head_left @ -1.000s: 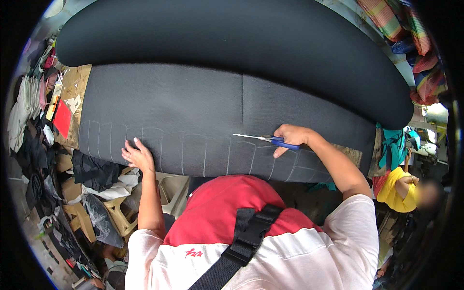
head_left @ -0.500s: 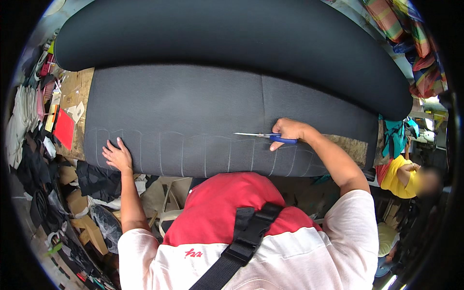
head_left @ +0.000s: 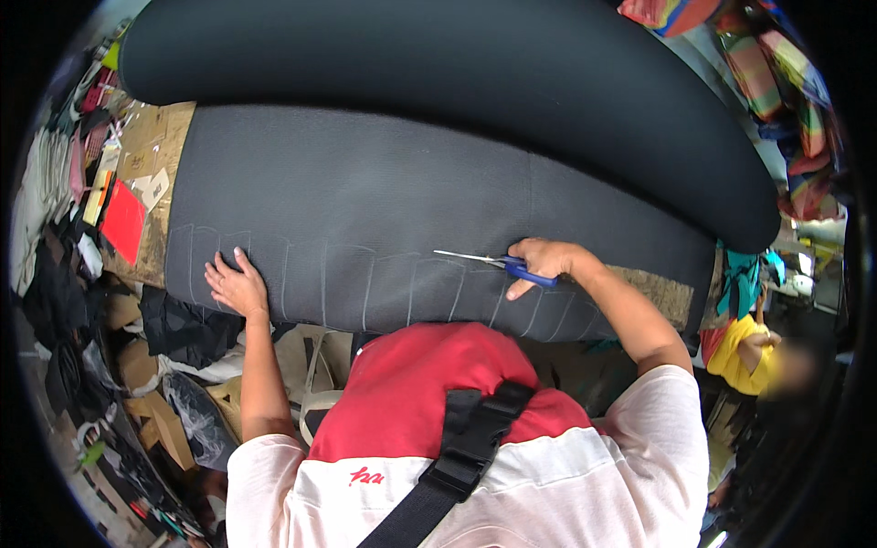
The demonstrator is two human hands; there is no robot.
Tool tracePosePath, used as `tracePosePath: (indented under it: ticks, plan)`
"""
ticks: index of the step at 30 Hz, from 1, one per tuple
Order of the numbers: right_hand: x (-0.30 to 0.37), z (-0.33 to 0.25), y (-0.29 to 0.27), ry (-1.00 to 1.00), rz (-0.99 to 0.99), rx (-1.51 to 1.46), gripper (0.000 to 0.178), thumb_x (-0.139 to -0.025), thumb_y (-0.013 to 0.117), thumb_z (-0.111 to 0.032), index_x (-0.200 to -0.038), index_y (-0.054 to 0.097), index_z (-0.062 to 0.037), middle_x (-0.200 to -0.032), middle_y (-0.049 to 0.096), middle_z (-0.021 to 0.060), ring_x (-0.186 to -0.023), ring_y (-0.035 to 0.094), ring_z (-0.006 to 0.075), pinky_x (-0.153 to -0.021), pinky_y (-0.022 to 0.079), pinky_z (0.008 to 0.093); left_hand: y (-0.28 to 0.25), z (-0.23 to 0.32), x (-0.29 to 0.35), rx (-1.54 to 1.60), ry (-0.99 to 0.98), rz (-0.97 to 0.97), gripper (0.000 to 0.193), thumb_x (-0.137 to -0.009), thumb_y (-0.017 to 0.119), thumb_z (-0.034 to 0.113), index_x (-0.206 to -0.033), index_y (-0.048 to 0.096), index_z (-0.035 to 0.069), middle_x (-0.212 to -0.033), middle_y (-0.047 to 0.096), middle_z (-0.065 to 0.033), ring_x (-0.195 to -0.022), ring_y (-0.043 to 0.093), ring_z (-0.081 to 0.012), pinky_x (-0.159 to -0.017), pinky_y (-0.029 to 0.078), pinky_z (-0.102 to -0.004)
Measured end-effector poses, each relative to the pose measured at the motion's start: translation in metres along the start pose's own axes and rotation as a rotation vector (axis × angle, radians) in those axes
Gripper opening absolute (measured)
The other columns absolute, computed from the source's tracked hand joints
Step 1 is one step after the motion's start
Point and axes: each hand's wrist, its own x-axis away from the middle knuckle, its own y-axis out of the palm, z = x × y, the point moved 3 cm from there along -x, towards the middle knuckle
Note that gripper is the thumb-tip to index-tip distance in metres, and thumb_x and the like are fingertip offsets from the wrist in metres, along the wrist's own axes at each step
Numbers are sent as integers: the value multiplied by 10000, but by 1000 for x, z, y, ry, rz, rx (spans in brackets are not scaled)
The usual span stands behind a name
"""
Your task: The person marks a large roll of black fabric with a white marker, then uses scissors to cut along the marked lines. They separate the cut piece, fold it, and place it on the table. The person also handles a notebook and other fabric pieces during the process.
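Observation:
A sheet of dark grey fabric (head_left: pixel 365 183) lies over the work table, with chalk-like outlines drawn along its near part. My right hand (head_left: pixel 546 263) is closed round the blue handles of a pair of scissors (head_left: pixel 470 257). The blades point left, at the upper ends of the outlines; whether they are cutting into the fabric I cannot tell. Toward the left end, my left hand (head_left: pixel 239 285) rests flat on the marked fabric, fingers spread, holding nothing.
A thick dark roll of material (head_left: pixel 411 55) lies across the far side. A red sheet (head_left: pixel 123 222) and papers sit on the wooden table's left end. Scraps and cardboard (head_left: pixel 164 429) pile up at lower left. A person in yellow (head_left: pixel 742 356) is at the right.
The scissors and my right hand have shifted left along the chalk outlines. My left hand stays flat on the fabric. The whole view has turned slightly.

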Motion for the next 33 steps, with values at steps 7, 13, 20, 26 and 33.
tracePosePath:
  ticks: [7, 13, 20, 26, 33]
  plan:
    - [-9, -18, 0, 29, -121, -41, 614, -572, 775, -573, -678, 618, 11, -591, 562, 110, -606, 580, 235, -571, 457, 370, 0, 3, 0, -15, -18, 35, 590, -894, 411, 513, -1278, 458, 67, -1376, 371, -200, -1304, 292, -349, -1026, 226, -565]
    - [-27, -38, 7, -2, -69, -82, 645, -575, 762, -593, -726, 613, 16, -646, 570, 120, -654, 585, 239, -587, 451, 374, 3, 2, -1, -23, -32, 45, 585, -894, 399, 528, -1271, 469, 86, -1373, 377, -196, -1301, 301, -343, -1017, 242, -566]
    - [-45, -64, 9, -87, -18, -35, 535, -620, 782, -513, -655, 587, -16, -557, 531, 54, -551, 534, 173, -510, 420, 328, 3, -1, 2, 94, 79, 90, 562, -878, 438, 505, -1251, 482, 86, -1331, 428, -175, -1281, 325, -343, -1011, 242, -553]
    - [-63, -85, 4, -14, -97, -32, 635, -569, 766, -601, -678, 607, 5, -602, 565, 94, -593, 568, 228, -548, 453, 371, -21, 7, 21, 483, 887, -70, 779, -578, 599, 736, -1009, 568, 88, -1147, 495, -124, -1147, 426, -352, -948, 298, -529]
    - [-82, -113, 7, 100, -110, 7, 579, -590, 782, -545, -758, 595, -23, -658, 579, 76, -626, 563, 200, -566, 447, 347, -31, 13, 31, 546, 1143, -240, 604, -492, 754, 605, -789, 565, 113, -984, 497, -79, -966, 471, -282, -847, 344, -453]
